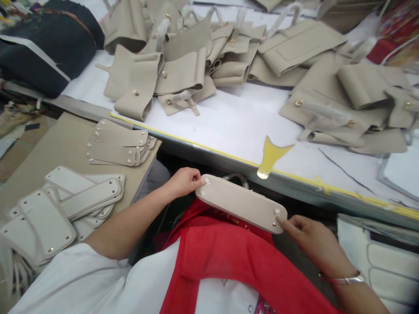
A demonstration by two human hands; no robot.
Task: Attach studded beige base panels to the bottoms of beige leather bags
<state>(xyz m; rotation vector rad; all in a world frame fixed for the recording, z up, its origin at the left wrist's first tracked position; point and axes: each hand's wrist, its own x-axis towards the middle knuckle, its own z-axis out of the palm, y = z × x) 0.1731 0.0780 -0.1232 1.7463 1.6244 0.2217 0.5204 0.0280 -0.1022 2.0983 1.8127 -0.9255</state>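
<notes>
In front of my red apron I hold a long beige bag base panel (240,203) with rounded ends. Small white tabs cover studs near its corners, and one bare gold stud shows at the lower right. My left hand (183,183) is closed, its thumb and fingers pinching the panel's left end. At the other end my right hand (310,237) is closed too, thumb and forefinger on the edge beside a white tab and the gold stud. Behind the panel's top edge shows part of a wrapped strap (238,178); what lies underneath is hidden.
Beige bag bodies (183,69) with gold fittings lie heaped across the white table (225,126). A yellow piece (273,155) lies by its edge. On the left board are stacks of beige panels (119,144) and white-backed panels (49,222). A black bundle (49,48) sits far left.
</notes>
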